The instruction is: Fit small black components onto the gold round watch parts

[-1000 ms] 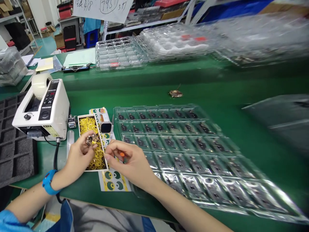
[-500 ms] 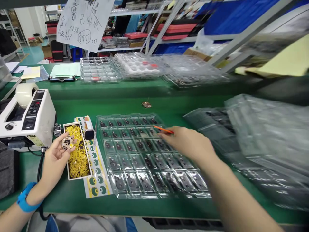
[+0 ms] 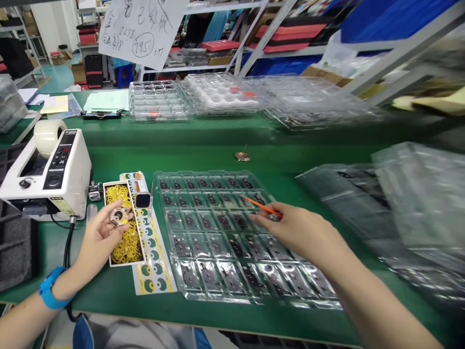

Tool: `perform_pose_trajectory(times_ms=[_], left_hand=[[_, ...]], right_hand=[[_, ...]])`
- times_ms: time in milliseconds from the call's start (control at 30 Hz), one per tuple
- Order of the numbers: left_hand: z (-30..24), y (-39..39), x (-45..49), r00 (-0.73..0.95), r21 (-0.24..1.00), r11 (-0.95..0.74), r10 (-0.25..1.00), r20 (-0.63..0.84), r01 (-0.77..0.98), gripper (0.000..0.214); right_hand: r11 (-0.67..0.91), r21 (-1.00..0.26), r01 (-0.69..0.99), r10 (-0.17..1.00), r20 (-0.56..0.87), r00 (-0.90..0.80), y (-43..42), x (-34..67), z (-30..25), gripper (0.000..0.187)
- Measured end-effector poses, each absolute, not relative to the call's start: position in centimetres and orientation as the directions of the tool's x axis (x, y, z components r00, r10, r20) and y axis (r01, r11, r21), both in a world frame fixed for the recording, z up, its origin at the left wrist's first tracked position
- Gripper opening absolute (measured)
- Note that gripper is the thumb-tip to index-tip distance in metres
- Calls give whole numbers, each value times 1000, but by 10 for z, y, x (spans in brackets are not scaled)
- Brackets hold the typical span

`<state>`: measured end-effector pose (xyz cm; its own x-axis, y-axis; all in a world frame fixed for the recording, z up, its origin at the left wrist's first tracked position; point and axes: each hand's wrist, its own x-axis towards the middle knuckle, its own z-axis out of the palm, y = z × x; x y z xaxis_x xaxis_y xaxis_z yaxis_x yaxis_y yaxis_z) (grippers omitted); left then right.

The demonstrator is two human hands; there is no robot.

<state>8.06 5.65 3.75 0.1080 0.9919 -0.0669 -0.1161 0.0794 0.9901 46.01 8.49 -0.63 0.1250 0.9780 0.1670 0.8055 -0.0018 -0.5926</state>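
My left hand [image 3: 100,237], with a blue band on its wrist, pinches a small round metallic part [image 3: 119,216] with a dark centre. It is held over a white open box [image 3: 143,249] of yellow rings [image 3: 128,245]. My right hand [image 3: 290,225] grips a thin orange stick-like tool [image 3: 263,206]. The tool's tip points left over the upper right of a clear compartment tray [image 3: 218,300]; whether it touches anything there I cannot tell. Dark flat parts [image 3: 232,278] lie in the tray's compartments.
A white tape dispenser [image 3: 69,179] stands left. Beside the box lie a sticker sheet [image 3: 156,264] and a small dark-screened device [image 3: 142,198]. A loose metallic part [image 3: 241,156] lies behind the tray. Clear plastic trays [image 3: 417,208] are at right, more trays [image 3: 160,99] along the back.
The whole view has shifted, so the bench and both hands appear farther right. Both hands keep their grips, and the orange tool remains above the tray's upper right.
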Motion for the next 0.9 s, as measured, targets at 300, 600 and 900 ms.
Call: perform_pose_trajectory(times_ms=[300, 600, 900], left_hand=[[37, 53, 84, 421, 958, 287, 873, -247, -32, 25], [42, 55, 80, 348, 938, 338, 891, -293, -75, 27], [39, 49, 84, 430, 904, 358, 872, -235, -232, 21]], right_hand=[[237, -929, 284, 926, 128, -356, 49, 279, 43, 44], [708, -642, 294, 702, 597, -388, 57, 280, 40, 31], [592, -753, 288, 804, 525, -278, 53, 278, 47, 20]])
